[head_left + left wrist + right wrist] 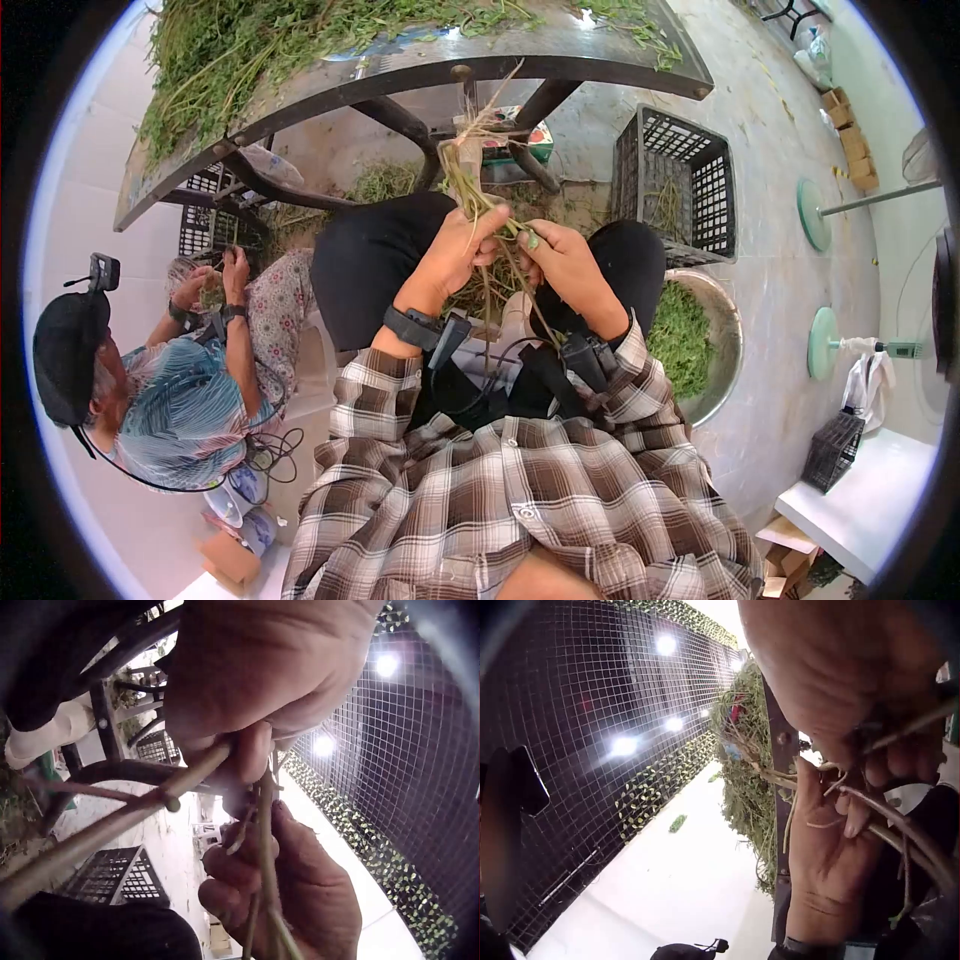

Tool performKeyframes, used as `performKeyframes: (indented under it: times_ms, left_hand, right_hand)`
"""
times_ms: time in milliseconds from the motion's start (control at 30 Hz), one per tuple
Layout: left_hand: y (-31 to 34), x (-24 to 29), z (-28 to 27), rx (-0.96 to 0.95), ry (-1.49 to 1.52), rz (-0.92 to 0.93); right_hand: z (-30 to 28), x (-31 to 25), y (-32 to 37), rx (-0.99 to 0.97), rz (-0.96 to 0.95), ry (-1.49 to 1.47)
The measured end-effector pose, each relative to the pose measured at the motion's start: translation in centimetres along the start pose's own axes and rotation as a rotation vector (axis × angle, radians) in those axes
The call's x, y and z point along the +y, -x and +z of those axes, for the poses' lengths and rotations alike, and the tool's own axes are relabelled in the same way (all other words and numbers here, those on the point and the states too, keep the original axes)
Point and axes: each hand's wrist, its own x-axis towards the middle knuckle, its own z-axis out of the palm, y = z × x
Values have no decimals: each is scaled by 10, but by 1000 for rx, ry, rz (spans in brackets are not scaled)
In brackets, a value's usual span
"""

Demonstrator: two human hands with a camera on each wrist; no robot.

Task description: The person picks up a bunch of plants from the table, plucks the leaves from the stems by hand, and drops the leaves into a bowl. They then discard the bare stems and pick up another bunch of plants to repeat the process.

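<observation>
Between the knees, the left hand grips a small bunch of green stems, whose pale roots point up toward the table. Close beside it, the right hand pinches stems and a few leaves with thumb and fingers. Long bare stems hang below both hands. In the left wrist view a thick stem runs out from under the left hand, with the right hand gripping thinner stems. The right wrist view has the left hand curled round stems next to the right hand.
A table edge piled with green plants stands in front. At the right are a black crate and a metal basin of greens. Another person sits at the left, handling plants beside a second crate.
</observation>
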Motion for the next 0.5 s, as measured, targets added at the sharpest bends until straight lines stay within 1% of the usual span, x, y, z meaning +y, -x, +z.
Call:
performKeyframes:
  times_ms: [67, 100, 167, 300, 367, 400, 433, 467, 500]
  left_hand:
    - [1, 2, 1, -48, -56, -61]
    - [1, 2, 2, -51, -30, -67]
    - [0, 1, 1, -67, -42, -51]
    - [-2, -5, -6, -118, -65, -61]
    - [0, -2, -5, -126, -82, -52]
    - [0, -1, -4, -134, -97, -42]
    - [1, -1, -3, -137, -98, -40]
    - [1, -1, -2, -114, -83, -46]
    - [1, -1, -1, -91, -68, -53]
  right_hand:
    - [-2, 1, 0, 32, -11, 3]
    - [-2, 2, 0, 31, -12, 6]
    - [-2, 5, -2, 40, -78, 10]
    - [-10, 9, -6, 30, -84, -12]
    - [-12, 7, -6, 67, 7, -135]
    - [-15, 5, -6, 69, 5, -135]
    - [-17, 2, -5, 75, 55, -128]
    - [-21, 0, -4, 82, 104, -122]
    - [-25, 0, -4, 85, 100, -121]
